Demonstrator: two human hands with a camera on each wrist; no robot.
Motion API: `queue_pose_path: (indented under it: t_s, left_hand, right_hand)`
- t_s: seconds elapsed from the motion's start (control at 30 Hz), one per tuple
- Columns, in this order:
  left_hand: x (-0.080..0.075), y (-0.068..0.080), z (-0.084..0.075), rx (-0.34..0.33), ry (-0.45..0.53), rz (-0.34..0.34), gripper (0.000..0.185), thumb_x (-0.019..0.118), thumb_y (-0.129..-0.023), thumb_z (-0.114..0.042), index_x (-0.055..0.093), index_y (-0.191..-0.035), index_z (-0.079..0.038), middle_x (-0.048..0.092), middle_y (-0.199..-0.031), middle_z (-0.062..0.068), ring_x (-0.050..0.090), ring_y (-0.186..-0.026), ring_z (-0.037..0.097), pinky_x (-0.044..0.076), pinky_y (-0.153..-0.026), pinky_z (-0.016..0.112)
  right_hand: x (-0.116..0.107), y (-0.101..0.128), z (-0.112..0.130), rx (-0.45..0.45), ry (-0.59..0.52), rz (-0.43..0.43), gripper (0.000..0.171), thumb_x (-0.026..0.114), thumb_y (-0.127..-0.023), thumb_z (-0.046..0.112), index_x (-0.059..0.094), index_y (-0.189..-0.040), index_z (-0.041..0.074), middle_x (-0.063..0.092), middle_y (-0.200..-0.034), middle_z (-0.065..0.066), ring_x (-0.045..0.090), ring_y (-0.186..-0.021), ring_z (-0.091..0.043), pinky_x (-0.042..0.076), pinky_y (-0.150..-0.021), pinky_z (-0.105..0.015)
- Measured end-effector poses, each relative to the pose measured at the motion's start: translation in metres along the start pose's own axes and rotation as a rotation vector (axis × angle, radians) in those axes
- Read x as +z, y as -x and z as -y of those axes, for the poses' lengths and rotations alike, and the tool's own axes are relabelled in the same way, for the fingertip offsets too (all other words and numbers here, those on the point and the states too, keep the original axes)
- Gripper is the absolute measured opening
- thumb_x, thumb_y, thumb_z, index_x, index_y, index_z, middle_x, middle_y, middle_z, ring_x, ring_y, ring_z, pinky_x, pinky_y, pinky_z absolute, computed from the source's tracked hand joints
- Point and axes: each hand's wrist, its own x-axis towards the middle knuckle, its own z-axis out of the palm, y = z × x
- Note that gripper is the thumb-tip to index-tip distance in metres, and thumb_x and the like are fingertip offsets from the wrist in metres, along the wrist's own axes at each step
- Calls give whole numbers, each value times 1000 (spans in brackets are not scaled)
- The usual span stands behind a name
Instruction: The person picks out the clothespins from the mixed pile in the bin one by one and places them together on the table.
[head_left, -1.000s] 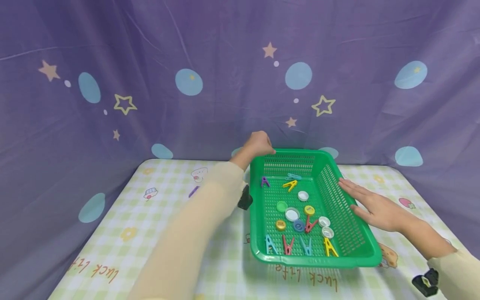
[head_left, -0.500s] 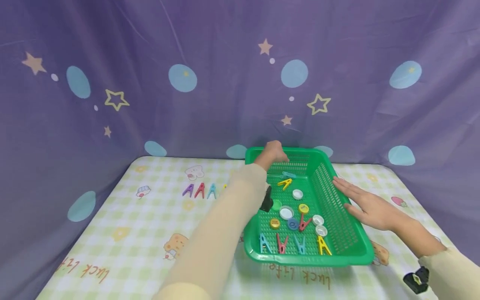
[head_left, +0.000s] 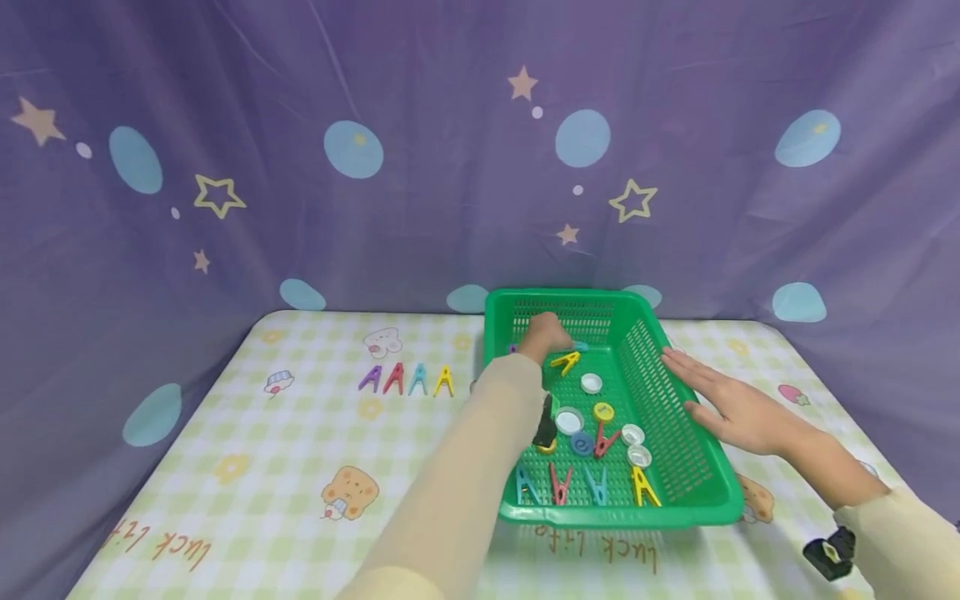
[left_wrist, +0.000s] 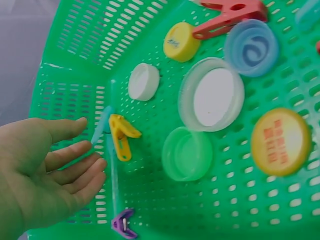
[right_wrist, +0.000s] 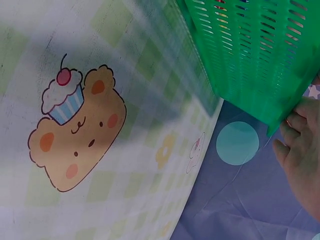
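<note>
Four pegs (head_left: 407, 380) in row on table (head_left: 247, 467). Green basket (head_left: 678, 433) holds caps, pegs. Left hand (left_wrist: 42, 172) spread, near yellow peg (left_wrist: 120, 135). Right hand (head_left: 731, 404) flat on basket side.

The table (head_left: 262, 450) in front of me fills the lower half of the frame, covered in a pale green checked cloth printed with bears, cupcakes and "luck life" lettering. Right of centre on it sits my green basket (head_left: 693, 492). Left of the basket, four clothespins (head_left: 406, 379) stand in a row on the cloth: purple, red, blue, yellow.
</note>
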Motion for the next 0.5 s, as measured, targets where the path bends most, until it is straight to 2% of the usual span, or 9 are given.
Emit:
queue_pose_path:
  t_s: [0.23, 0.4, 0.5]
  left_hand:
    - [12, 12, -1, 26, -44, -54, 37, 76, -81, -25, 65, -109, -3, 67, -116, 10, 63, -108, 21, 54, -92, 28]
    - [18, 17, -2, 29, -116, -45, 34, 77, -79, -16, 65, -109, -6, 67, -114, 8, 64, -103, 19, 56, -88, 28]
    - [18, 19, -4, 33, -160, -33, 30, 72, -81, -9, 65, -110, -7, 67, -113, 7, 62, -96, 17, 56, -83, 26]
  right_hand:
    - [-2, 0, 0, -17, -6, -10, 61, 53, -97, 21, 29, -151, 9, 31, -157, -14, 21, -148, -7, 2, -103, 8]
    - [-2, 0, 0, -21, -12, -12, 61, 53, -97, 21, 28, -152, 9, 31, -158, -14, 17, -147, 0, 2, -103, 8]
    - [-2, 0, 0, -15, -13, -13, 61, 52, -97, 22, 28, -152, 10, 30, -158, -13, 16, -146, 2, 2, -103, 8]
